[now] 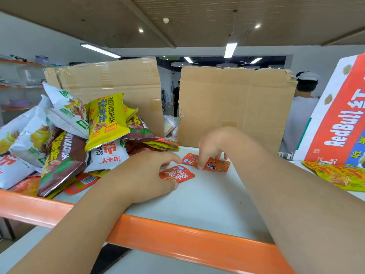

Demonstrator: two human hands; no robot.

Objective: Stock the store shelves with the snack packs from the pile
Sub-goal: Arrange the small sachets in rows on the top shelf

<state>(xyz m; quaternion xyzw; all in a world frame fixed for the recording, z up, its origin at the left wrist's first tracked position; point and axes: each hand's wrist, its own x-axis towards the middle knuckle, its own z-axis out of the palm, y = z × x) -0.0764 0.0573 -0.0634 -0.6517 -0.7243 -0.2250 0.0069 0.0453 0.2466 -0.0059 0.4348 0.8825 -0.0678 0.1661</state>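
Two small red snack packs lay flat on the white shelf [207, 200], just beside each other near its back. The left hand [144, 175] curled over the near red pack [178, 175], with the thumb at its front edge and the forefinger past its rear edge, gripping it between them. The right hand [213, 143] arched down over the far red pack [215, 165], and one fingertip [200, 167] pressed on its left half. The thumb was hidden, so whether that hand pinched the pack could not be told.

To the left, the pile [65, 139] of white, yellow and brown packs rose high and spilled to the shelf's front. Its nearest packs lay just behind the left hand. Bare white shelf stretched from the two packs forward to the orange lip [177, 238], which both forearms crossed.

Behind stood two cardboard sheets, the left cardboard sheet [118, 80] and the right cardboard sheet [237, 103], with a narrow gap between them. On the right a tilted Red Bull carton [339, 125] leaned over a flat yellow pack [339, 177], well apart from the hands.
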